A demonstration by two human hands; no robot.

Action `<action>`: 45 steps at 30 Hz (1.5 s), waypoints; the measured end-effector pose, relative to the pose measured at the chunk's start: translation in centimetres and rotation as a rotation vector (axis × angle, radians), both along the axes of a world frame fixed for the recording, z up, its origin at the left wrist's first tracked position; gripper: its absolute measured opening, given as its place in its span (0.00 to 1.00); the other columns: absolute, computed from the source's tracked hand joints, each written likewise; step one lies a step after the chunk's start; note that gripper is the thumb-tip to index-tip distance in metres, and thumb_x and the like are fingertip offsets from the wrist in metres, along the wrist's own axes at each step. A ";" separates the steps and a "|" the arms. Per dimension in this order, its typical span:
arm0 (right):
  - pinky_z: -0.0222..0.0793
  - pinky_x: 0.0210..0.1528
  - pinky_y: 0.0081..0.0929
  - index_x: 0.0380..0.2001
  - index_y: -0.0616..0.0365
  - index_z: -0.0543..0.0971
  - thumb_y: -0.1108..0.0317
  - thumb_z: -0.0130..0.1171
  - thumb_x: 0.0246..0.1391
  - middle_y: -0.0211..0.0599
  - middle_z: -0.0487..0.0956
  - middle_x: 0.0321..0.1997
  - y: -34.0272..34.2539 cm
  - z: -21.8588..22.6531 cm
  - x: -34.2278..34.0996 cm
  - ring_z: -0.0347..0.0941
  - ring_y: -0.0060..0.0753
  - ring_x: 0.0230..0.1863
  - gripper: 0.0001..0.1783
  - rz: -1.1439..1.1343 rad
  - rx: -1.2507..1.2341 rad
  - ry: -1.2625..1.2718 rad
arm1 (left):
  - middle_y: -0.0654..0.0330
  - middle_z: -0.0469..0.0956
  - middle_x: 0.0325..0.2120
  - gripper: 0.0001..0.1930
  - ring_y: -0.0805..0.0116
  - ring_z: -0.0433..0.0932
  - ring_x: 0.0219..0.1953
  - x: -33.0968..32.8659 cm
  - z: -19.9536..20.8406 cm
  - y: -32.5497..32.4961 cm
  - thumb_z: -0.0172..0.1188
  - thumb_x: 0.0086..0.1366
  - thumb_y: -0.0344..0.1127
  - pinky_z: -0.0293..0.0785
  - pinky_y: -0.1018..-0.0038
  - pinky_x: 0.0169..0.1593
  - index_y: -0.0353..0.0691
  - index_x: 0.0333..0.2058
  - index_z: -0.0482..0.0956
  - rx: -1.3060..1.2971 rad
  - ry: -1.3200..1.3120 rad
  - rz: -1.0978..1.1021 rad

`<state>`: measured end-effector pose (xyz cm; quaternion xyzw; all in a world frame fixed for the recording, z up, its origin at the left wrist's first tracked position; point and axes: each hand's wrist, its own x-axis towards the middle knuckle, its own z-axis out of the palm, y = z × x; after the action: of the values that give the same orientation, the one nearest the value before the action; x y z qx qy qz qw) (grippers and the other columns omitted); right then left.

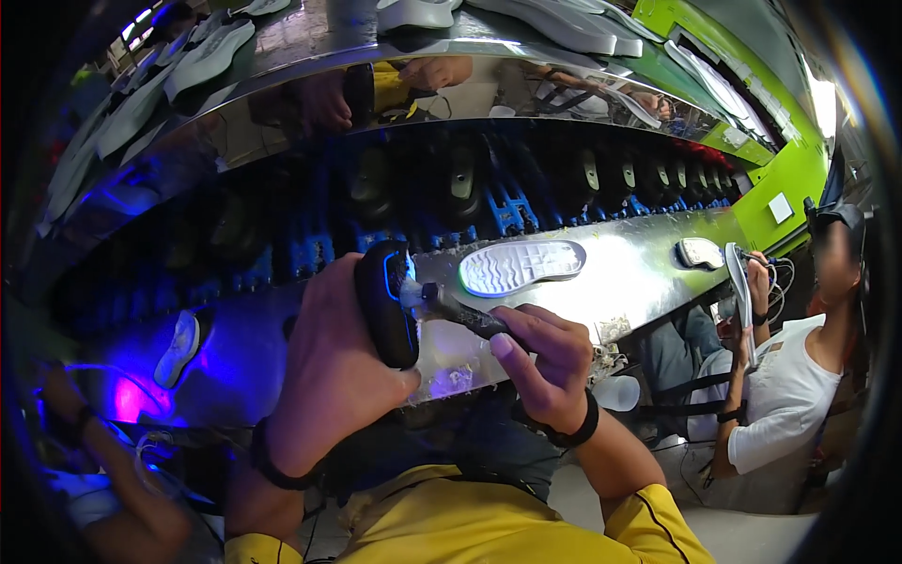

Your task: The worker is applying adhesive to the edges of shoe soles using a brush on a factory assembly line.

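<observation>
My left hand [329,357] is closed round a black shoe upper [378,305], held upright over the bench; a thin line along it glows blue. Between thumb and fingers, my right hand [547,367] grips a dark-handled brush [470,316]. The brush's tip is at the side of the upper, where a pale bluish-white patch shows. Just beyond the brush, a white shoe sole [521,266] lies on the metal bench [625,242], its grooved, gridded face up.
Behind the bench runs a dark channel with blue fixtures [512,214] and several shoe-shaped pieces. More pale soles [554,23] lie on the shelf above. At left lies another sole [177,348] under violet light. A co-worker in white [785,395] holds a sole at right, beside a green machine frame [785,188].
</observation>
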<state>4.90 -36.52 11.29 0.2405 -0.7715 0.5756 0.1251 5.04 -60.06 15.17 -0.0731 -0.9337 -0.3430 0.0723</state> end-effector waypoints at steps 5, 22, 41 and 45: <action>0.69 0.29 0.29 0.46 0.73 0.85 0.76 0.67 0.59 0.44 0.80 0.27 -2.1 -1.5 -0.8 0.76 0.36 0.23 0.14 -0.018 -0.036 0.043 | 0.43 0.77 0.50 0.40 0.38 0.75 0.59 -1.2 0.4 -1.6 0.80 0.41 0.33 0.73 0.52 0.63 0.34 0.56 0.73 0.001 -0.139 0.017; 0.70 0.29 0.32 0.46 0.65 0.87 0.72 0.67 0.62 0.45 0.80 0.27 -4.6 -8.0 0.7 0.77 0.40 0.24 0.11 -0.052 -0.057 -0.085 | 0.45 0.81 0.44 0.46 0.38 0.81 0.51 -2.9 -1.6 -5.5 0.84 0.38 0.33 0.79 0.56 0.57 0.32 0.58 0.72 0.044 -0.050 -0.025; 0.68 0.34 0.21 0.50 0.69 0.86 0.64 0.65 0.70 0.31 0.83 0.31 -0.6 -3.3 4.0 0.73 0.16 0.32 0.16 -0.008 -0.155 -0.609 | 0.51 0.68 0.73 0.55 0.63 0.68 0.72 5.7 -8.8 -8.3 0.77 0.60 0.29 0.59 0.65 0.76 0.36 0.80 0.50 0.818 -0.216 0.004; 0.68 0.35 0.19 0.50 0.70 0.85 0.65 0.64 0.71 0.29 0.84 0.34 -1.1 -1.4 3.4 0.73 0.16 0.33 0.16 -0.010 -0.057 -0.475 | 0.51 0.67 0.74 0.55 0.61 0.66 0.73 8.6 -7.7 -6.6 0.77 0.61 0.31 0.58 0.64 0.76 0.35 0.80 0.50 0.915 -0.277 -0.090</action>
<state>8.33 -37.60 9.93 0.0910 -0.7639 0.6370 -0.0501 13.67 -66.67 7.47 -0.0276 -0.6836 -0.7281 -0.0429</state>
